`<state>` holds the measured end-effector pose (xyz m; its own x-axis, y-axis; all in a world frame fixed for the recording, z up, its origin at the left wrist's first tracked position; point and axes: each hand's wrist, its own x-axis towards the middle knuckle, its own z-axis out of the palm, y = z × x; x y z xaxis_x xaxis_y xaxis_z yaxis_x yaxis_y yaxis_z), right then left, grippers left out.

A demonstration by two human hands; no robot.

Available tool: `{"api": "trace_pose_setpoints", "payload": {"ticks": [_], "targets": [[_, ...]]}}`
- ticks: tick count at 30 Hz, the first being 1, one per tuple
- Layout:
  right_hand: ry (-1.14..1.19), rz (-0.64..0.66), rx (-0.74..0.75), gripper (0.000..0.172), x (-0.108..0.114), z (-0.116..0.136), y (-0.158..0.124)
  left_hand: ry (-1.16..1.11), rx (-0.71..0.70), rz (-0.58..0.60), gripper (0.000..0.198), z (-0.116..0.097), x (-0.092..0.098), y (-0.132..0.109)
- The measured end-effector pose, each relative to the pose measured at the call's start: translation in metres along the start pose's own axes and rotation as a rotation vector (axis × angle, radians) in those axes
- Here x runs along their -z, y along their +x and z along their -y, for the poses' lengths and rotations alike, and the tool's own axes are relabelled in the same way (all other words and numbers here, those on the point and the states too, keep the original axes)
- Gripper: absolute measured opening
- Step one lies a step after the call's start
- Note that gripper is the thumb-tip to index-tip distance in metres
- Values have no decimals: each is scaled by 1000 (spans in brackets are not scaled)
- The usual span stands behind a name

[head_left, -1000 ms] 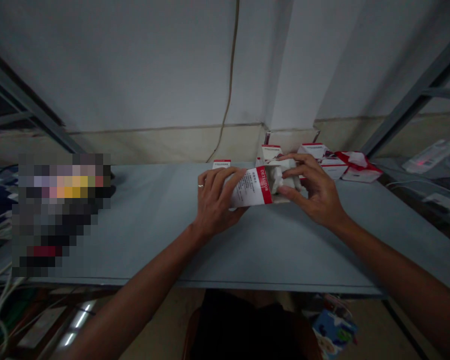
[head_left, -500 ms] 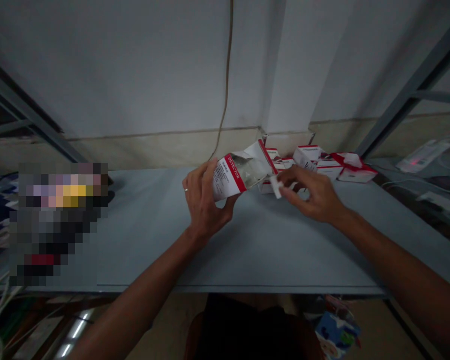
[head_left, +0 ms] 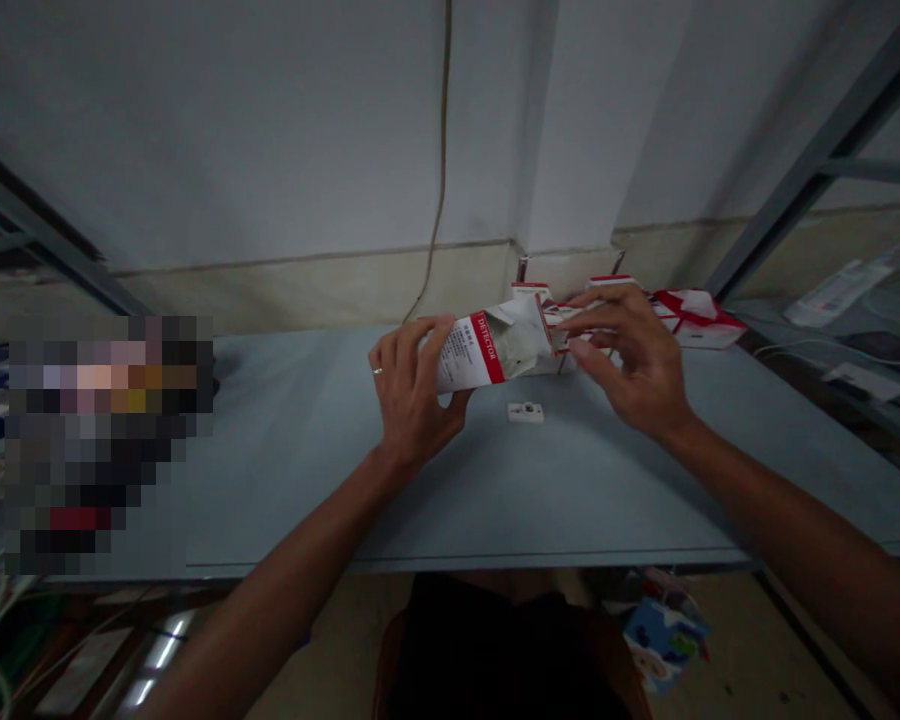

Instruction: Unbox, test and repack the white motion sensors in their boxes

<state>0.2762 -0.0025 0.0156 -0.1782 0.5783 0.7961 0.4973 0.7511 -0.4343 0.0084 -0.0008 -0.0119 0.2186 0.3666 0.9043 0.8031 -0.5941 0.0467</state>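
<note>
Grey tabletop (head_left: 307, 450), far edge against wall. Left hand (head_left: 412, 385), fingers clamped on torn-open red-and-white cardboard DETECTOR box (head_left: 491, 350), above tabletop. Right hand (head_left: 630, 355), fingers spread apart beside box. Small white plastic piece (head_left: 525, 411) lying below box. Pixelated patch (head_left: 97, 440) hides objects at left.

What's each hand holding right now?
Left hand: closed around the DETECTOR carton.
Right hand: open, fingers spread, holding nothing visible.
</note>
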Motion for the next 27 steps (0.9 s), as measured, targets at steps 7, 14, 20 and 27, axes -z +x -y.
{"api": "trace_pose_setpoints", "payload": {"ticks": [7,14,20,27], "targets": [[44,112,-7,11,-11,3,-5,19,-140,52,69,-3,-2,-2],[221,324,-244,20,-19,-5,-9,38,-286,4,70,-9,1,-2],[200,373,-263,18,-20,-2,-7,52,-318,-22,66,-9,3,-1],[-66,177,-81,13,-19,-2,-10,1,-265,85,76,-3,4,-1]]}}
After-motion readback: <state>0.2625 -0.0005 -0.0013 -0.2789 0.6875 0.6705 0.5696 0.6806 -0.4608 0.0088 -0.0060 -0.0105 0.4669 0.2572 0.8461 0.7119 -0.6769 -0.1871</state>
